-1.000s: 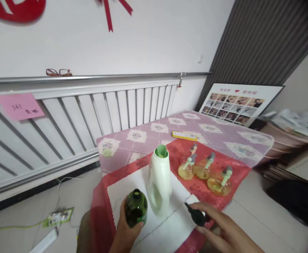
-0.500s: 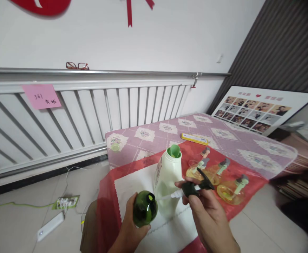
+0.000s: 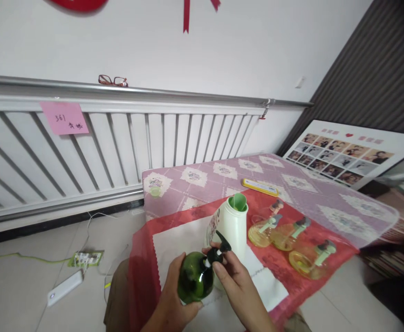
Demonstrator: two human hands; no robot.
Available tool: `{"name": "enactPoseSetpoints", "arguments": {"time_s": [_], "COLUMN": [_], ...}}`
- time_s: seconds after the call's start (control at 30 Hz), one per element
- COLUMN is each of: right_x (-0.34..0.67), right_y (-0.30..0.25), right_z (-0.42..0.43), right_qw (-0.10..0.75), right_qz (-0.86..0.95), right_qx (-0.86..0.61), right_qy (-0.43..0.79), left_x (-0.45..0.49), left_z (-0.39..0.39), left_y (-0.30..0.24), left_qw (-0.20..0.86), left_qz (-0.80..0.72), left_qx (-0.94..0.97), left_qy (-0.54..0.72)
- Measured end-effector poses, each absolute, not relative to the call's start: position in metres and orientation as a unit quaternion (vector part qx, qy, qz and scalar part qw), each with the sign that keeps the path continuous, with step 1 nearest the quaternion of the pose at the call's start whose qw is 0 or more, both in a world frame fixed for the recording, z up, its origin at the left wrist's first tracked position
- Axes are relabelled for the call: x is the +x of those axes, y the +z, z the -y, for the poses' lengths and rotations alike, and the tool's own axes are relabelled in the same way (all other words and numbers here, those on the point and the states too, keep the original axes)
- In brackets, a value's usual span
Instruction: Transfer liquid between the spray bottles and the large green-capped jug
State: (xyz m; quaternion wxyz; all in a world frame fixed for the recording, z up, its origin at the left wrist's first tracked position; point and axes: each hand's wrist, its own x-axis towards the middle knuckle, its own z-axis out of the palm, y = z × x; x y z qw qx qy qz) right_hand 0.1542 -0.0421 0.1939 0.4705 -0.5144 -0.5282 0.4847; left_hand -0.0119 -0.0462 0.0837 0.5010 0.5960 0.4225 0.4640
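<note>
My left hand [image 3: 174, 299] is wrapped round a dark green bottle [image 3: 195, 277], tilted towards me above the table's near edge. With its fingers pinched, my right hand [image 3: 232, 279] grips a black pump spray head [image 3: 218, 251] at the bottle's neck; the white tube looks partly inside. Just behind them a white jug [image 3: 232, 225] stands upright with a green funnel [image 3: 239, 202] in its mouth.
Several small yellow spray bottles [image 3: 284, 235] stand on the red cloth [image 3: 284, 267] to the right. A white towel [image 3: 177, 240] lies under the jug. A yellow flat box [image 3: 260, 186] lies further back. Behind the table: radiator [image 3: 119, 143], glasses [image 3: 113, 81] on its rail. Floor at left has a power bank [image 3: 65, 287].
My right hand picked the black spray head up off the towel and brought it left to the green bottle's neck. My left hand tilted the bottle. The view shifted left.
</note>
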Motion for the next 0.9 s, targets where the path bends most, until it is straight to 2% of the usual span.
{"name": "enactPoseSetpoints", "arguments": {"time_s": [0.13,0.33,0.7,0.9], "right_x": [0.156,0.161,0.165,0.17], "right_y": [0.181,0.171,0.177,0.175], "right_z": [0.041,0.039,0.042,0.043], "right_qw": [0.449,0.434,0.45,0.44], "right_qz": [0.54,0.557,0.557,0.569], "right_qx": [-0.503,-0.535,-0.542,-0.543], "right_qy": [0.503,0.465,0.439,0.434], "left_x": [-0.015,-0.02,-0.033,-0.031], "left_z": [0.044,0.042,0.044,0.045], "left_y": [0.091,0.099,0.103,0.105], "left_qw": [0.468,0.42,0.264,0.246], "left_qz": [-0.445,-0.484,-0.514,-0.523], "left_qx": [0.615,0.642,0.726,0.727], "left_qy": [0.453,0.421,0.373,0.372]}}
